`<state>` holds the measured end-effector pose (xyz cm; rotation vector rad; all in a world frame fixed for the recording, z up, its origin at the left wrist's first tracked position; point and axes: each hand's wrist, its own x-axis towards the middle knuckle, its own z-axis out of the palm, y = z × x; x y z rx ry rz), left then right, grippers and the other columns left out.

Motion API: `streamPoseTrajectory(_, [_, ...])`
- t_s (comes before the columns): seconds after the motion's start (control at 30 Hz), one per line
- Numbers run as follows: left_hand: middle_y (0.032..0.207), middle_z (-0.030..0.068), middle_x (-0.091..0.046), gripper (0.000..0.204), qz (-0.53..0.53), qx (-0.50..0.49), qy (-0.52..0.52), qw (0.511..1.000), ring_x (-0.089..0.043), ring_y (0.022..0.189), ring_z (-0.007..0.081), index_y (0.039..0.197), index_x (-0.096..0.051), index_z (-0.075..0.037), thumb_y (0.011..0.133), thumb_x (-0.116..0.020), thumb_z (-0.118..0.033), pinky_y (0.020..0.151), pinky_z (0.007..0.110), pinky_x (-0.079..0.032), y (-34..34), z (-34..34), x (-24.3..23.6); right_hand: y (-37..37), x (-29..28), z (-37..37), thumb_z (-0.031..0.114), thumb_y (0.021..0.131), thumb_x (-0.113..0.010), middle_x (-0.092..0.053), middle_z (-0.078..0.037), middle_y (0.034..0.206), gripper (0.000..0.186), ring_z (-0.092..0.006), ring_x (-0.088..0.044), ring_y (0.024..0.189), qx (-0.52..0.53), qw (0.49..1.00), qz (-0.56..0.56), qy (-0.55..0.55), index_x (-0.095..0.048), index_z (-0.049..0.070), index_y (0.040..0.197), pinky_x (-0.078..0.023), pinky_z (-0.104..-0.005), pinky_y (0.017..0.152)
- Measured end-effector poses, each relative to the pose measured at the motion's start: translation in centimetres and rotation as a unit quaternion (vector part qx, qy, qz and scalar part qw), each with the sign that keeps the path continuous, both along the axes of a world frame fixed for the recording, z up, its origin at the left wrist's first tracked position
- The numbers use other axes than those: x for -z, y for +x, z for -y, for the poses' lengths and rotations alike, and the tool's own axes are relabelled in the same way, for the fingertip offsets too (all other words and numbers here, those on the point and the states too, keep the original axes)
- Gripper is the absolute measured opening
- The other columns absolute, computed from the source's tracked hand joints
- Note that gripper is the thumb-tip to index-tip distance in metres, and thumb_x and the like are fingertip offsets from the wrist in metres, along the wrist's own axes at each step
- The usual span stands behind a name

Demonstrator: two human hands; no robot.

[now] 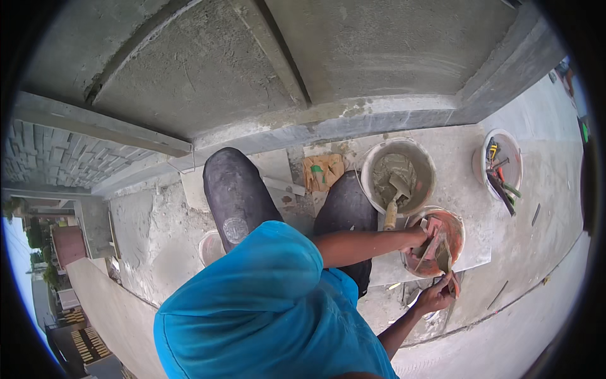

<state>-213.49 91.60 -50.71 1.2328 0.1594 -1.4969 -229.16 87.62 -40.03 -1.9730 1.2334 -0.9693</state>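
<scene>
Rough grey cement walls (pixel 202 69) stand at the far side, while right of the knees the left hand (pixel 415 237) grips a flat pinkish-red tool (pixel 434 225) and the right hand (pixel 435 297) a grey-bladed trowel (pixel 445 258) over a round orange-red bucket (pixel 452 222), which uneven pressure could tip.

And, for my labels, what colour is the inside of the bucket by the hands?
Reddish-orange, smeared grey; the bucket shows best in the head view.

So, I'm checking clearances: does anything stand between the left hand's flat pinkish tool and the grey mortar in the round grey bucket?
Yes: the facing rims of that grey bucket and the round reddish bucket. A wooden trowel handle also juts over the grey rim, further left.
</scene>
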Motion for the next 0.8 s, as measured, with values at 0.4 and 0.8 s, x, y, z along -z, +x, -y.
streamPoseTrajectory(0.4, [0.128, 0.0098, -0.066, 0.033, -0.009, -0.026, -0.09, 0.996, -0.066, 0.112, 0.0274, 0.132, -0.065, -0.017, 0.102, -0.059, -0.029, 0.077, 0.053, -0.06, 1.2, 1.2, -4.2, -0.1, -0.4, 2.9, 0.051, 0.098, -0.069, -0.065, -0.02, 0.092, 0.056, -0.0346, -0.064, 0.082, -0.064, 0.988, -0.012, -0.141, -0.065, -0.005, 0.097, -0.053, -0.0467, 0.073])
streamPoseTrajectory(0.8, [0.134, 0.0083, -0.065, 0.039, -0.019, -0.032, -0.298, 0.954, -0.065, 0.119, 0.0218, 0.139, -0.062, -0.018, 0.102, -0.06, -0.03, 0.084, 0.047, -0.06, 2.2, -5.1, -8.1, -0.6, 1.0, 8.4, 0.042, 0.106, -0.059, -0.068, -0.018, 0.117, 0.046, -0.0337, -0.068, 0.106, -0.053, 0.982, -0.165, -0.08, -0.067, -0.002, 0.117, -0.054, -0.0477, 0.092])
